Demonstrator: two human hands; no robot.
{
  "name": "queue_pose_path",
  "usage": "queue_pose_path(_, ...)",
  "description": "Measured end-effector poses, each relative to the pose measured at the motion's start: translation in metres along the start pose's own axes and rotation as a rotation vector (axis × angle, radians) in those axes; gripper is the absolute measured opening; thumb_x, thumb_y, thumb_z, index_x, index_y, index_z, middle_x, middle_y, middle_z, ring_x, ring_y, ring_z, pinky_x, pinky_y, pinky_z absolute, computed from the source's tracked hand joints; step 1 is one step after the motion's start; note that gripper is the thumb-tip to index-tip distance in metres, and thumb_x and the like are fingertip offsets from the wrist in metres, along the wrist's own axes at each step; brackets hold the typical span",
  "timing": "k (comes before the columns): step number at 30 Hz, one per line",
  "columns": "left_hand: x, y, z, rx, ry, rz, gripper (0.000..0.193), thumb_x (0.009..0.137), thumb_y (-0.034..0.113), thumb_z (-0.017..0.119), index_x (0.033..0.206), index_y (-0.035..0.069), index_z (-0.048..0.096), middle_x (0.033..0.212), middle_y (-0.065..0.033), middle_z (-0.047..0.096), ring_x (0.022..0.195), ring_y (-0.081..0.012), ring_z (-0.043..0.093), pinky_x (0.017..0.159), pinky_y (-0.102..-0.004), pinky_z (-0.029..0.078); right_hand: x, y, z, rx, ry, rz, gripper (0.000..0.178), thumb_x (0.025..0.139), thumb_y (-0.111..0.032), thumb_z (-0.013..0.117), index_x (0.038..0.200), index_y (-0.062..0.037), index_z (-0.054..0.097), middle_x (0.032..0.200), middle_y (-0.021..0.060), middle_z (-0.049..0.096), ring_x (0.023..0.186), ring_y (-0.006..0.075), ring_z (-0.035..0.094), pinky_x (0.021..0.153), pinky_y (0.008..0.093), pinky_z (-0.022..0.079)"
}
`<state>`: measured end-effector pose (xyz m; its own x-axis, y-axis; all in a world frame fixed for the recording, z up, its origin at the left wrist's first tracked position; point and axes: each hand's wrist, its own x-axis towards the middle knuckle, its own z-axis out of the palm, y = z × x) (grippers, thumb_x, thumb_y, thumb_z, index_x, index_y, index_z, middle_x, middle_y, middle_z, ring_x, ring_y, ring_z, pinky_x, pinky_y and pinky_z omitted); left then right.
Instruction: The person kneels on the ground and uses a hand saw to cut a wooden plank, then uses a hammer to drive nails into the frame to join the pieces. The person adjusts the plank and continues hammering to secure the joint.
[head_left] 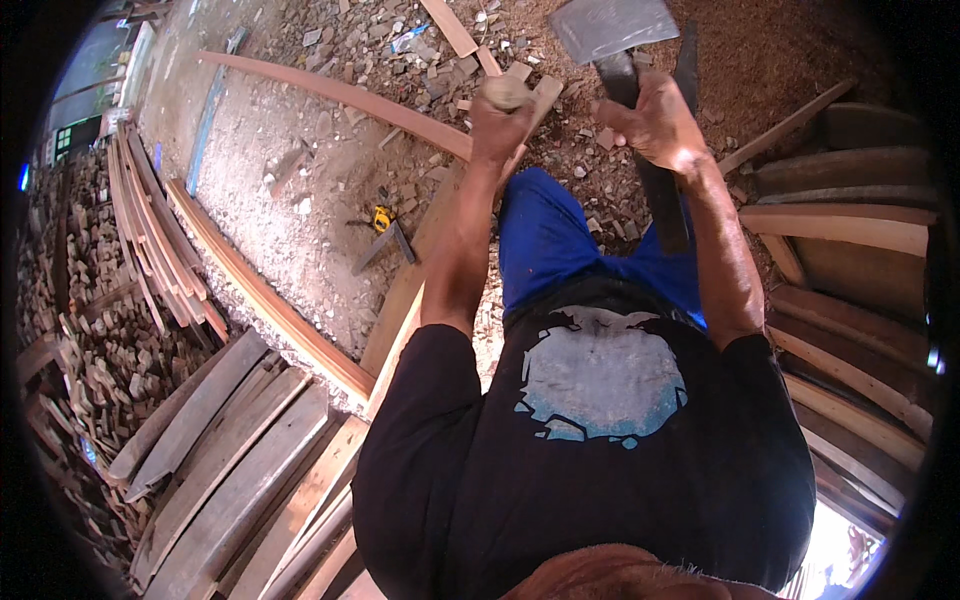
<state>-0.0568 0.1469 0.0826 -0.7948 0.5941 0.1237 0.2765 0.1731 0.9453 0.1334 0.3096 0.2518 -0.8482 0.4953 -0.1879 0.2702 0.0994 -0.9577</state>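
My left hand (498, 130) is closed in a fist, slightly blurred, around a pale, rounded piece of wood (507, 92). My right hand (660, 125) is wrapped round the dark handle (618, 78) of a tool with a broad, flat metal blade (612, 28). The handle passes between thumb and fingers, and a dark length (660, 205) runs on below the hand. Beside my left hand lies a light wooden piece (545, 98). A long reddish wooden strip (350, 98) reaches from the far left to my left wrist.
A yellow and black tape measure (383, 217) lies by a dark square (398, 243) on the chip-strewn ground. Long curved boards (265, 300) and weathered planks (215, 405) lie to the left. Stacked timbers (850, 230) fill the right. A plank (405, 290) runs beside my left arm.
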Motion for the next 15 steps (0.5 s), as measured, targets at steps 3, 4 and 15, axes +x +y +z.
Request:
queue_pose_path(3,-0.006,0.01,-0.037,0.122,0.169,0.225,0.018,0.084,0.009,0.084,0.094,0.003,0.07,0.085,-0.004,0.075,0.078,-0.0136,0.071,0.072,-0.0321,0.057,-0.007,-0.01,-0.01,0.002,0.076,-0.078,0.018,0.096,-0.012,0.075,0.105,0.0015,0.069,0.067,0.0013,0.064,0.058,0.0082,0.058,0.053,0.0293,0.048)
queue_pose_path(4,-0.007,0.012,-0.047,0.173,0.184,0.236,0.018,0.084,0.007,0.083,0.093,0.003,0.069,0.086,-0.0039,0.074,0.076,-0.012,0.07,0.07,-0.0312,0.056,-0.01,-0.014,-0.011,0.003,0.087,-0.099,0.018,0.095,-0.013,0.076,0.105,0.001,0.069,0.067,0.0014,0.064,0.057,0.0079,0.058,0.053,0.029,0.047)
queue_pose_path(15,-0.007,-0.012,-0.043,-0.089,0.15,0.095,0.021,0.084,0.008,0.086,0.093,0.003,0.068,0.084,-0.0035,0.072,0.076,-0.0134,0.07,0.072,-0.0314,0.056,-0.027,-0.038,-0.01,0.178,0.149,-0.201,0.016,0.095,-0.009,0.08,0.098,-0.0031,0.065,0.07,0.0,0.062,0.058,0.008,0.057,0.055,0.0262,0.046)
